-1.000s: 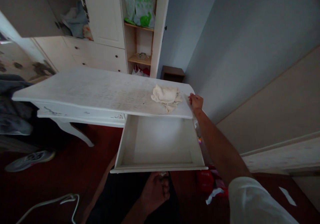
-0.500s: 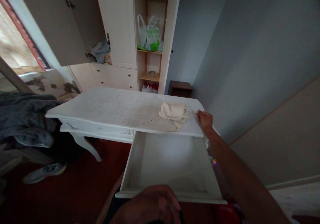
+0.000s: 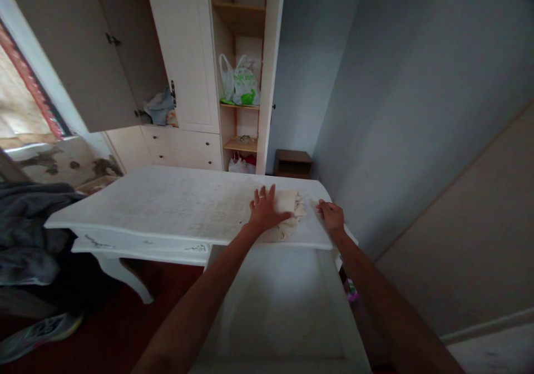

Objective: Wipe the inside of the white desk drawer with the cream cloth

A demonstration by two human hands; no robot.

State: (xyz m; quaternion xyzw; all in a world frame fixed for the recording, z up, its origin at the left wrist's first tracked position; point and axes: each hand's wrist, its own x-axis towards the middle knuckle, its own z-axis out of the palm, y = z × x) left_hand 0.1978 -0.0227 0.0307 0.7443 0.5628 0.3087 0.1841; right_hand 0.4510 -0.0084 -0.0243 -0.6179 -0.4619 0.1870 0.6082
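Observation:
My left hand (image 3: pixel 266 211) lies with fingers spread on the left side of a crumpled cream cloth (image 3: pixel 290 202). The cloth rests on the right part of a white desk (image 3: pixel 175 196), whose top has grey smudges. Just right of the cloth, my right hand (image 3: pixel 332 216) is closed at the desk's right end, its fingertips pinched together. Whatever may be between those fingertips is too small to make out. Below my arms, a pulled-out desk drawer (image 3: pixel 287 301) shows its bare bottom.
Behind the desk stands a white wardrobe (image 3: pixel 183 51) with open doors and shelves holding plastic bags (image 3: pixel 244 84). A small brown cabinet (image 3: pixel 294 163) is by the grey wall (image 3: pixel 396 112). Dark clothes (image 3: pixel 33 229) are heaped at left, above a shoe (image 3: pixel 39 335) on the red floor.
My left hand has moved from the drawer's front edge up and forward onto the cloth. My right hand stays closed at the desk's right end. The view has tilted up slightly.

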